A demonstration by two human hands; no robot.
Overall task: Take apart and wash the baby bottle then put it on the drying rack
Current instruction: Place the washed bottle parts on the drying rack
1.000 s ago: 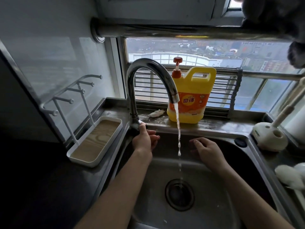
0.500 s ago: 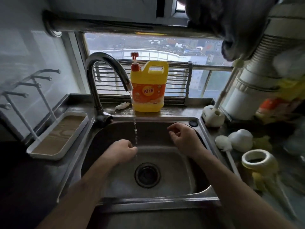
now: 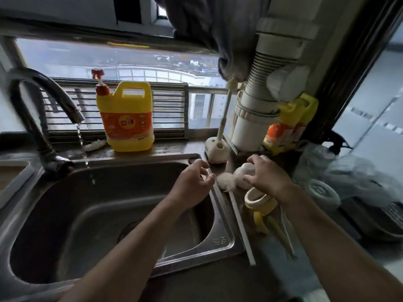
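The baby bottle's parts lie on the counter right of the sink (image 3: 220, 240). My right hand (image 3: 269, 178) is on a white rounded bottle cap (image 3: 245, 170), fingers curled over its top and thumb against its front. Just below it lies a cream collar ring (image 3: 258, 200) with yellow handles (image 3: 260, 221). A bottle brush with a fluffy white head (image 3: 224, 183) lies beside them along the sink's edge. My left hand (image 3: 192, 182) hovers over the sink's right rim, fingers loosely curled and holding nothing. The drying rack's tray (image 3: 15, 179) shows at the far left.
The faucet (image 3: 43, 110) runs a thin stream into the sink. A yellow detergent jug (image 3: 127, 118) stands on the sill, a brush stand (image 3: 216, 152) at the sink's corner. A white pipe (image 3: 255, 110), a second yellow jug (image 3: 290, 125) and a plastic bag (image 3: 349, 171) crowd the right.
My view has swung right. My left hand left the faucet base and crossed the sink to its right rim. My right hand moved from the sink to the white cap on the counter.
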